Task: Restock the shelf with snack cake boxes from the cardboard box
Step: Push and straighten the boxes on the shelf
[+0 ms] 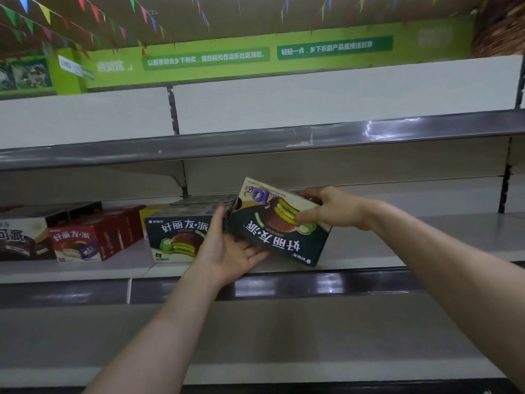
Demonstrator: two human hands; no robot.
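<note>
Box (279, 223) upside down, tilted, long axis w/ shelf (369, 237); right hand (332, 210) grips top, left hand (227, 251) flat underneath, beside shelved box (176, 237).

Held box (279, 223) right of shelved box (177, 237)

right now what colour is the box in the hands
Dark green box with white upside-down lettering, held by both hands; head view.

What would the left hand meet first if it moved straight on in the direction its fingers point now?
The left hand points up and away, between the two dark boxes. It already touches the tilted box, so probably next the standing box or the shelf's back wall; depth is unclear.
</note>
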